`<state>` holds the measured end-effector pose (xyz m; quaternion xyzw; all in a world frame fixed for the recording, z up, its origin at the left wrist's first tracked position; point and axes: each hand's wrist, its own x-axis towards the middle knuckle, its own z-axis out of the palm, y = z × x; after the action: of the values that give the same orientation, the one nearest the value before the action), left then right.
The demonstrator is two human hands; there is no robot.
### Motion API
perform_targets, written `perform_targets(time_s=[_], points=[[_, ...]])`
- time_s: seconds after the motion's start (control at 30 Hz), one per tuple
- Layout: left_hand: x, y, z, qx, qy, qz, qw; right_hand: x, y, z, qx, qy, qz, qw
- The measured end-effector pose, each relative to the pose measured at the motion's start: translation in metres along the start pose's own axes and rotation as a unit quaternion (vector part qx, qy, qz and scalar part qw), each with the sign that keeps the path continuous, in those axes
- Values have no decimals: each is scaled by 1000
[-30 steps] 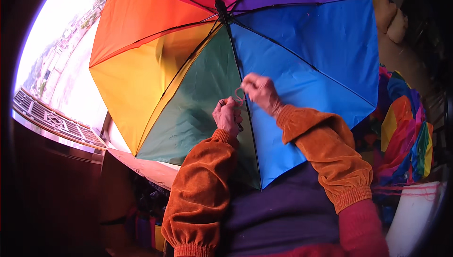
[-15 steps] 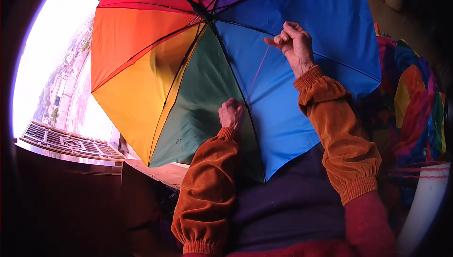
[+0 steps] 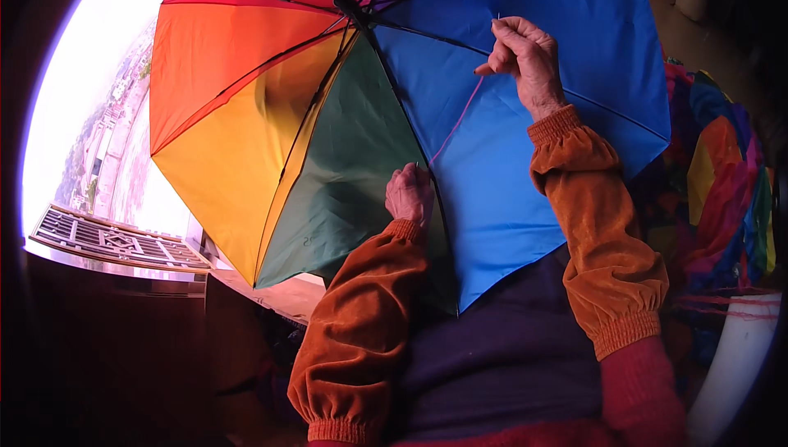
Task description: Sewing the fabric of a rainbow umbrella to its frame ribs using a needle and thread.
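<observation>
- The open rainbow-panelled fabric umbrella (image 3: pixel 328 119) lay tipped across the person's lap, its canopy filling most of the view, with red, orange, yellow, green, blue and purple wedges meeting at the hub near the top.
- The left hand (image 3: pixel 409 194) rested on the dark rib between the green and blue panels, its fingers curled closed and pinching the cloth at the seam — holding the work steady there.
- The right hand (image 3: pixel 525 57) was raised over the blue panel, its fingers closed in a pinch around what looked like a thin sewing needle (image 3: pixel 499 18); the needle was too fine to be sure of.
- A taut length of pink thread (image 3: pixel 456 123) ran from the right hand down to the seam just beside the left hand, so a stitch had evidently been drawn through and pulled out full.
- As a judgement, the sewing was mid-course — the thread was anchored at the rib, but how many stitches were in, and how much of the seam was left, could not be read from this view.
- Both forearms wore rust-orange velvet sleeves (image 3: pixel 361 316) with gathered cuffs.
- A heap of multicoloured fabric (image 3: pixel 722 184) lay at the right, and a bright window with a metal grille (image 3: pixel 115 238) stood at the left.
</observation>
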<state>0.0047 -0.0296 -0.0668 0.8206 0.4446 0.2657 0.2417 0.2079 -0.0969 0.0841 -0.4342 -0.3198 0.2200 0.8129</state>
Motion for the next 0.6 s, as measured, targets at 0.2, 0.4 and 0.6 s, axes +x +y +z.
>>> perform_targets(time_s=[0.2,0.4,0.6], points=[[-5,11,-5,26,6,4,1000,-2,-3,15,-49,-51,55,996],[1,1,-10,65,-61,-28,996,26,-70,28,-26,-82,-63,994],[1,7,-7,23,-36,-5,999,44,-115,70,-122,-180,-129,967]])
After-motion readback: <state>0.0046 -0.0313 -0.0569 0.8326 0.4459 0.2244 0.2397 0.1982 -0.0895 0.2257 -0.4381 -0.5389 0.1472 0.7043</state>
